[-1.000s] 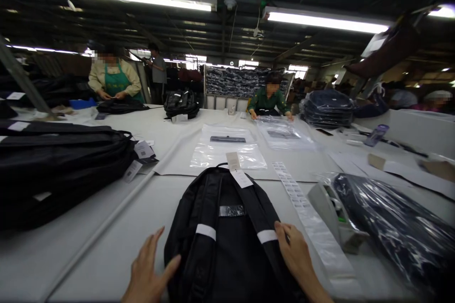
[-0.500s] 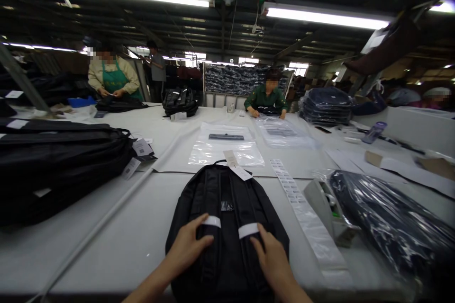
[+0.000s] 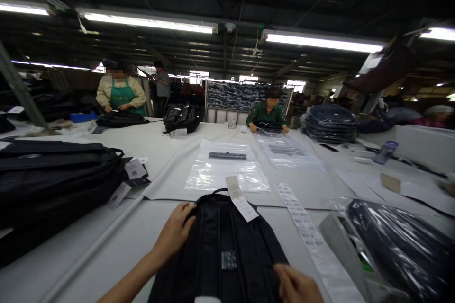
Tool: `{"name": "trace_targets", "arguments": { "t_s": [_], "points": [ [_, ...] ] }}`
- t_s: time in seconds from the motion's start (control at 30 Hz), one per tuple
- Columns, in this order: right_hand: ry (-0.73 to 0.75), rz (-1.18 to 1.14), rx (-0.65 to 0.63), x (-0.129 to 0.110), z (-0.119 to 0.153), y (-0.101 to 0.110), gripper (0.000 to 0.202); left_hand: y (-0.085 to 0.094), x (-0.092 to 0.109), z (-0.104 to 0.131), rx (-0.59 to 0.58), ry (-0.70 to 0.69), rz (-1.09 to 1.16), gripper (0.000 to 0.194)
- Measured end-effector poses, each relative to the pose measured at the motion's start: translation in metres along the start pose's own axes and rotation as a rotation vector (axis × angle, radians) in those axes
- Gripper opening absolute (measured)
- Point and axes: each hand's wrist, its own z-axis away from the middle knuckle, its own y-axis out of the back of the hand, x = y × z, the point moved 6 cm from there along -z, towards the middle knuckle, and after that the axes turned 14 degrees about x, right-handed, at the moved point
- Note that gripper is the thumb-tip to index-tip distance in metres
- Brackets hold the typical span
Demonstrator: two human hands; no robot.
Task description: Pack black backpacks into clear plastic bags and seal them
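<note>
Two bare hands work one black fabric backpack [image 3: 227, 251], which lies flat on the white bench [image 3: 88, 246] directly in front of the person, top end pointing away.

Left hand [image 3: 174, 234]: the grip is closed over the upper left shoulder of the backpack, fingers curled on the fabric edge. This placement appears to steady the top end and keep the body flat.

Right hand [image 3: 296, 286]: it rests at the lower right edge of the backpack, fingers bent. Whether this grip pinches the fabric or only presses on it cannot be told, because the frame edge cuts the hand.

Just beyond the left grip, a black carry loop [image 3: 215, 192] projects from the top, with two white paper hang tags [image 3: 241, 201] attached and lying across the fabric.

Beyond the tags lies a clear plastic bag with a dark printed strip [image 3: 227, 168], spread flat. To the right of the right grip runs a long white label strip [image 3: 302, 227], and further right a backpack wrapped in clear film [image 3: 401, 251]. To the left of the left grip sits a stack of black bags [image 3: 53, 180].
</note>
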Motion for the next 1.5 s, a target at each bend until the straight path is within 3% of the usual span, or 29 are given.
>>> {"name": "trace_targets", "arguments": {
  "t_s": [0.1, 0.17, 0.27, 0.37, 0.47, 0.63, 0.73, 0.83, 0.93, 1.0, 1.1, 1.17, 1.23, 1.3, 1.4, 1.5],
  "points": [
    [0.012, -0.043, 0.100, -0.001, -0.097, -0.013, 0.040, -0.044, -0.027, -0.068, -0.121, 0.025, 0.017, 0.049],
    [0.031, -0.051, -0.016, -0.004, -0.145, -0.044, 0.044, -0.075, -0.040, -0.095, -0.233, 0.028, 0.040, 0.043],
    [0.066, -0.119, -0.245, -0.010, -0.181, -0.093, 0.042, -0.109, -0.049, -0.115, -0.385, 0.011, 0.065, 0.029],
    [0.106, -0.196, -0.370, -0.017, -0.190, -0.114, 0.041, -0.127, -0.045, -0.123, -0.469, -0.035, 0.085, 0.025],
    [0.105, -0.232, -0.401, -0.024, -0.190, -0.105, 0.043, -0.127, -0.029, -0.122, -0.469, -0.126, 0.119, 0.022],
    [-0.098, -0.451, -0.496, -0.030, -0.174, -0.069, 0.046, -0.093, 0.003, -0.107, -0.361, -0.307, 0.183, 0.035],
    [0.016, -0.369, -0.547, -0.038, -0.174, -0.060, 0.051, -0.083, 0.018, -0.100, -0.321, -0.438, 0.237, 0.039],
    [0.217, -0.222, -0.521, -0.047, -0.187, -0.072, 0.061, -0.090, 0.021, -0.100, -0.321, -0.463, 0.246, 0.034],
    [0.226, -0.236, -0.513, -0.050, -0.198, -0.094, 0.041, -0.093, 0.019, -0.098, -0.323, -0.466, 0.235, 0.033],
    [0.212, -0.276, -0.534, -0.053, -0.199, -0.103, 0.036, -0.084, 0.014, -0.097, -0.266, -0.445, 0.196, 0.035],
    [0.258, -0.265, -0.628, -0.065, -0.193, -0.097, 0.041, -0.066, 0.004, -0.092, -0.211, -0.340, 0.142, 0.042],
    [0.283, -0.218, -0.706, -0.070, -0.191, -0.086, 0.046, -0.063, 0.004, -0.086, -0.255, -0.269, 0.150, 0.048],
    [0.308, -0.166, -0.750, -0.071, -0.193, -0.080, 0.041, -0.070, 0.012, -0.078, -0.310, -0.243, 0.145, 0.049],
    [0.308, -0.107, -0.709, -0.066, -0.201, -0.083, 0.034, -0.082, 0.024, -0.069, -0.348, -0.271, 0.118, 0.039],
    [0.279, -0.010, -0.564, -0.054, -0.214, -0.103, 0.032, -0.102, 0.044, -0.051, -0.362, -0.333, 0.086, 0.023],
    [0.343, 0.013, -0.524, -0.054, -0.214, -0.128, 0.030, -0.106, 0.056, -0.034, -0.335, -0.371, 0.089, 0.021]
  ]
}}
